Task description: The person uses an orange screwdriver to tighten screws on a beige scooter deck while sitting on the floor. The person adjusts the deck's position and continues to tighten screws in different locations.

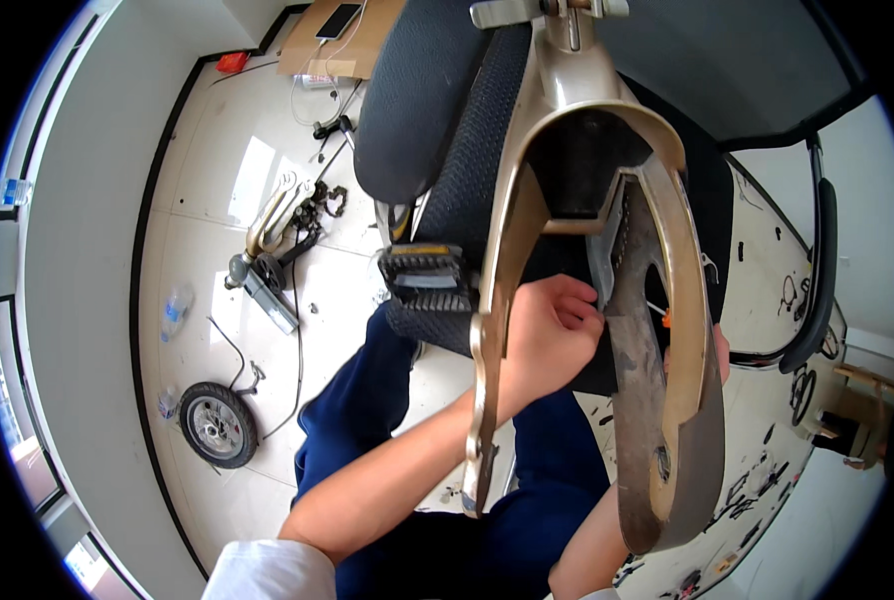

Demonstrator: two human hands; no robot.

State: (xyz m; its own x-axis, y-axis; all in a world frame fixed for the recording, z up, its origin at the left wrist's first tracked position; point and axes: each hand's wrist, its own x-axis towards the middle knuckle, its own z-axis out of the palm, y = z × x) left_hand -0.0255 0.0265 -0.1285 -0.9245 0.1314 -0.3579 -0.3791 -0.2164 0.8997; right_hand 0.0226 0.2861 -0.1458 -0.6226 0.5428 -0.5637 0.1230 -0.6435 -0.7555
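Note:
A beige metal bicycle-type frame (577, 75) stands before me, its two long arms reaching toward me over a black chair. My left hand (557, 335) is between the arms, fingers curled in at the edge of a grey metal chain guard (632, 370). What those fingers hold, if anything, is hidden. My right hand (720, 352) is mostly hidden behind the frame's right arm. Through the gap beside it shows a thin tool with an orange part (666, 319), apparently in that hand. A black pedal with a yellow reflector (427, 280) sits left of the frame.
A black padded seat (412, 100) is at the upper left of the frame. On the tiled floor lie a small wheel (218, 425), a beige metal assembly (267, 235), and a plastic bottle (176, 310). A phone (339, 22) rests on cardboard (302, 48). A black armrest (815, 280) stands right.

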